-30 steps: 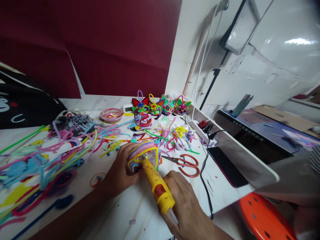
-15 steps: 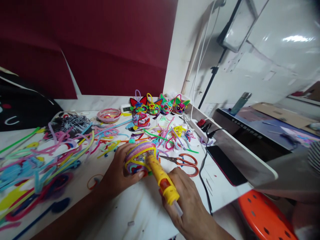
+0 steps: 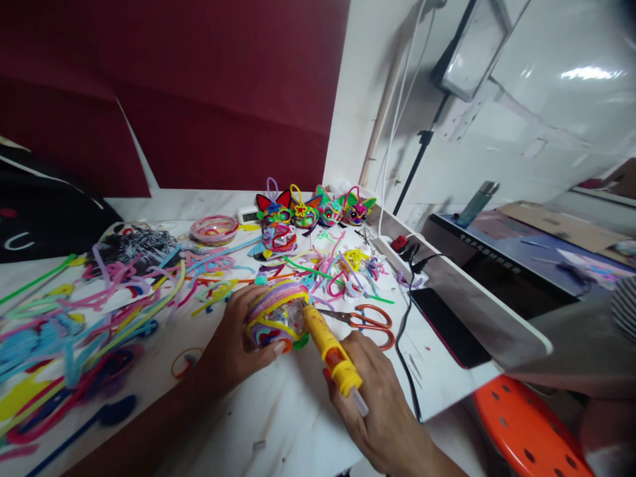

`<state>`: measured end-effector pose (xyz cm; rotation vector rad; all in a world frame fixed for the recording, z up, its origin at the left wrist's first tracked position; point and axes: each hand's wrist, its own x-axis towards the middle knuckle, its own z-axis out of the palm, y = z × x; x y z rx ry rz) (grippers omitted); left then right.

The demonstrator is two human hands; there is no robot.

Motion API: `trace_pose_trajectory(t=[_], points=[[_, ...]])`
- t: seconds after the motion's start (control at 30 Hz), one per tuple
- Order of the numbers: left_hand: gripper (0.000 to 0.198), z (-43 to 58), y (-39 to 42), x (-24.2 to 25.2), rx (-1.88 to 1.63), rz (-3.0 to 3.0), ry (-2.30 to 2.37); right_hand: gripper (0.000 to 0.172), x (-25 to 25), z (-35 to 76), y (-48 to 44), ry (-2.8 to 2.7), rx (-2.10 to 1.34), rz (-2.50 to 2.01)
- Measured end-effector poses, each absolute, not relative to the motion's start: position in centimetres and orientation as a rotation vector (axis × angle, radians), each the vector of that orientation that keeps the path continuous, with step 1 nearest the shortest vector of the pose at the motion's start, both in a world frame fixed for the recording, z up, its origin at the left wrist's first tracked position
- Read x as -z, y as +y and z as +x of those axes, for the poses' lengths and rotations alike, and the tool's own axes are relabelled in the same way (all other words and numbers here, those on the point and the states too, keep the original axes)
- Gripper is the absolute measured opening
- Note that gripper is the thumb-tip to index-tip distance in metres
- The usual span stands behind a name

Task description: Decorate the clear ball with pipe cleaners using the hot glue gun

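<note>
My left hand (image 3: pixel 233 344) is closed around a rounded craft piece (image 3: pixel 278 311) covered in colourful pipe cleaners, with a bare, see-through patch facing right. In my right hand (image 3: pixel 372 391) is a yellow hot glue gun (image 3: pixel 330 348), a clear glue stick poking out of its rear end. The gun's nozzle points at the right edge of the bare patch; whether it touches is too small to tell. Just behind the nozzle lie orange-handled scissors (image 3: pixel 370 319) on the white table (image 3: pixel 293 424).
Loose pipe cleaners (image 3: pixel 119 291) spread over the left and back. Several finished cat-head ornaments (image 3: pixel 303 211) stand by the wall, near a pink-rimmed bowl (image 3: pixel 214 228). At right are a black cable (image 3: pixel 405 361), a phone (image 3: pixel 450 324), a power strip (image 3: pixel 405 255) and an orange stool (image 3: pixel 531 424).
The glue gun has shifted right across the bare patch, exposing more of it. My left hand still holds the craft piece in nearly the same spot.
</note>
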<state>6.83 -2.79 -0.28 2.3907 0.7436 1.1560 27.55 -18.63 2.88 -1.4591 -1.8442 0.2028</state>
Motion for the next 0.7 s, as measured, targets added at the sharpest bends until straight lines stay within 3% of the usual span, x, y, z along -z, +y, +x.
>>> trace_pose_trajectory(t=[0.7], points=[[0.067,7.2,-3.1,0.1,-1.196,2.381,0.756,0.005,-3.6,26.2,-18.5,-1.937,-0.134,-1.307]])
